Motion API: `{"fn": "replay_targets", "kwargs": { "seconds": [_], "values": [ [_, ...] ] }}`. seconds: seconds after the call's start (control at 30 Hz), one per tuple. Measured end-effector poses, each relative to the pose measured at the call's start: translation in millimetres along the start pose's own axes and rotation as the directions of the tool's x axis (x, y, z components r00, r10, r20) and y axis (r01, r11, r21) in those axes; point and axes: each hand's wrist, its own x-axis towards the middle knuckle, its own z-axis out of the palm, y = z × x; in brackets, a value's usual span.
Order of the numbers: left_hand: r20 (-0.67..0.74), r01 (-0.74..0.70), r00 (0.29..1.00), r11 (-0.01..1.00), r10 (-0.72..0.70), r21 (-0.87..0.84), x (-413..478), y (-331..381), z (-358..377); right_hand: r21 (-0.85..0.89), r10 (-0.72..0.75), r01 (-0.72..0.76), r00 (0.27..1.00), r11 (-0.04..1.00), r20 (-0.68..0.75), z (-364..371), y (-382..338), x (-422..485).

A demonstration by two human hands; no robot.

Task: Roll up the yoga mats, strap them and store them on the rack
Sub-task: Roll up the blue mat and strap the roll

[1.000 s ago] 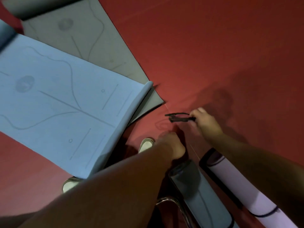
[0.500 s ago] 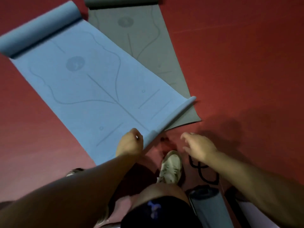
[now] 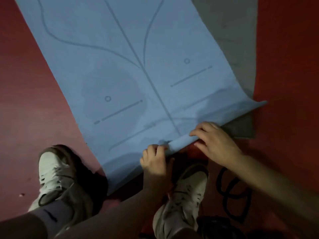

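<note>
A blue yoga mat (image 3: 120, 69) with printed lines lies spread on the red floor, partly over a grey mat (image 3: 241, 49) on its right. The blue mat's near edge is curled up into a small roll. My left hand (image 3: 155, 161) grips that curled edge with bent fingers. Beside it, my right hand (image 3: 214, 142) holds the same roll, fingers over the top and thumb under. A black strap (image 3: 231, 197) lies looped on the floor under my right forearm.
My two white shoes (image 3: 51, 171) (image 3: 188, 192) stand on the red floor (image 3: 290, 83) at the mat's near end, the left one touching the mat's corner. A dark object sits at the bottom right edge of the view.
My right hand let go of the black strap, which now lies on the floor. Both hands went to the blue mat's near edge and took hold of it; the view moved closer.
</note>
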Motion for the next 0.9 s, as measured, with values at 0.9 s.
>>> {"fn": "replay_targets", "kwargs": {
  "seconds": [0.9],
  "values": [
    [0.025, -0.274, 0.961, 0.959, 0.276, -0.071, 38.5, -69.4, 34.1, 0.064, 0.043, -0.059, 0.972, 0.996, 0.23, 48.2, 54.8, 73.1]
  ]
}}
